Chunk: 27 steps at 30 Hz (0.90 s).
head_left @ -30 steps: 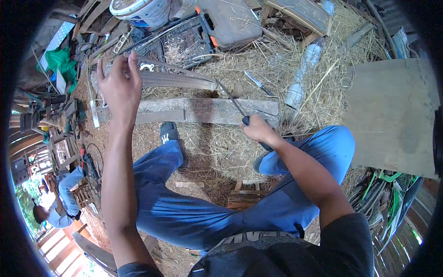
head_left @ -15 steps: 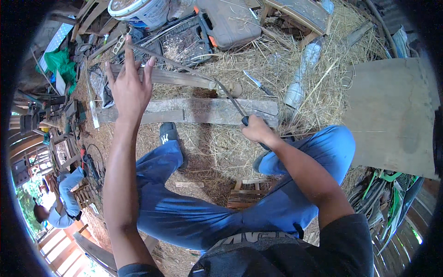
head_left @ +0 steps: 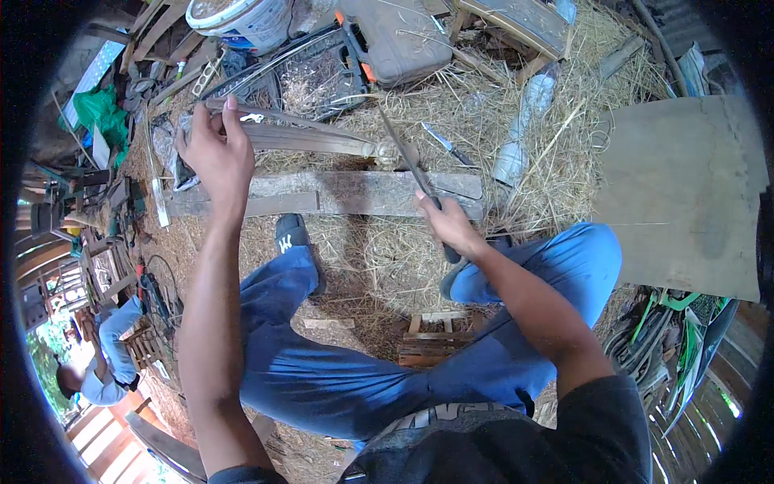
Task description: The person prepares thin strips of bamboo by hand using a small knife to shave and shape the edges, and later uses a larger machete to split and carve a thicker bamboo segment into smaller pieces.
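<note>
My right hand point(head_left: 450, 224) is closed round the dark handle of a long knife point(head_left: 413, 165), its blade slanting up and away to the left. Farther left, my left hand point(head_left: 218, 157) has its fingers and thumb drawn together at the end of a thin wooden strip point(head_left: 302, 121). That strip runs rightward toward the blade, and its far end stops short of it. Below the strip, a thicker split stick point(head_left: 310, 140) reaches a small pale block point(head_left: 395, 153). A worn plank point(head_left: 355, 194) lies crosswise between my hands and my feet.
A second knife point(head_left: 450, 145) with a black handle lies on the straw. Beyond are a grey tool case point(head_left: 399, 40), a white bucket point(head_left: 242, 24) and a plastic bottle point(head_left: 520, 137). A brown board point(head_left: 681, 194) lies at the right. Another person point(head_left: 105, 371) sits far left.
The knife has swung more upright and away from the strip. My left hand has come down slightly, its raised fingers now bent in at the strip's end.
</note>
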Motion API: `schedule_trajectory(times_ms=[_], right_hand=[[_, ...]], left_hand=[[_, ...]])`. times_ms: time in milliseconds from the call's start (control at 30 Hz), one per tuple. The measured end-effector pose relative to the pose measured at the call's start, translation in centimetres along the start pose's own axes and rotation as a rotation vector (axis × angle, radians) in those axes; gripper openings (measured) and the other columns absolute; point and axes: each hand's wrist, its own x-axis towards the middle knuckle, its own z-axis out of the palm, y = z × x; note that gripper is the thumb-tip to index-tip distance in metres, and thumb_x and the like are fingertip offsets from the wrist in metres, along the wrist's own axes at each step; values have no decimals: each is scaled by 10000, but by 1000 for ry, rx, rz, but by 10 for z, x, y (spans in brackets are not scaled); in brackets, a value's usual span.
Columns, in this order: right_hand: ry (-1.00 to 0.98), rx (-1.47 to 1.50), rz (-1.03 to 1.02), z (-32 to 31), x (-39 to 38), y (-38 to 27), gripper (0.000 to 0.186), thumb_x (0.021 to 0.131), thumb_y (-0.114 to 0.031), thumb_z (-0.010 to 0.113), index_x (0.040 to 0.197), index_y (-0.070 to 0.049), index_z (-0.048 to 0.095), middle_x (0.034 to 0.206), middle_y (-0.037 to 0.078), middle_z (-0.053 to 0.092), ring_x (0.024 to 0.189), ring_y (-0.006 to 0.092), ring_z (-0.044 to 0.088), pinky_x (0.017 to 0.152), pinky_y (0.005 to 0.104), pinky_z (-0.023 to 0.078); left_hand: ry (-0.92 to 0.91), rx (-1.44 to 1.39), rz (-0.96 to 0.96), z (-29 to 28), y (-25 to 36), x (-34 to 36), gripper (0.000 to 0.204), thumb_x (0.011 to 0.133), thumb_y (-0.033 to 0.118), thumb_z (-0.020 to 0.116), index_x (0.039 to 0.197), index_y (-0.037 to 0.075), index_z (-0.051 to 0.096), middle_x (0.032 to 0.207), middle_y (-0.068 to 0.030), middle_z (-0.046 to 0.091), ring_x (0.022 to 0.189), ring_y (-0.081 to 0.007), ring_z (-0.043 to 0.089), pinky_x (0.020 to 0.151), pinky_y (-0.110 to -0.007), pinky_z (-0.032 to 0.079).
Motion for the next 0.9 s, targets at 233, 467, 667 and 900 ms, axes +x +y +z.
schedule_trajectory(times_ms=[233,467,667,900], right_hand=[[177,105,-53,37,47,6,584,1004,-534,522,1092,32,635,613,100,594,496,248,603,499,404,467],[202,-18,-6,52,84,43,691,1004,-574,468,1092,83,663,706,191,653,527,303,653,555,448,534],[310,-2,-136,60,78,17,679,1010,-564,469,974,97,620,771,284,658,801,473,657,775,517,517],[563,225,-562,59,48,-36,622,1064,-519,398,836,23,599,529,86,504,565,202,601,514,383,442]], left_hand=[[32,77,185,2,7,-11,186,1007,220,579,928,55,550,639,-53,594,653,-290,571,1049,-492,322],[58,-118,225,9,2,-14,171,1004,182,590,1008,11,594,769,-136,671,756,-316,594,976,-440,368],[-15,-197,106,3,-7,-11,171,1001,145,607,1010,-26,603,821,-152,681,807,-293,618,828,-401,440],[-52,-380,16,-2,-11,-19,150,1037,109,557,1065,-35,587,954,-144,687,792,-173,657,713,-287,486]])
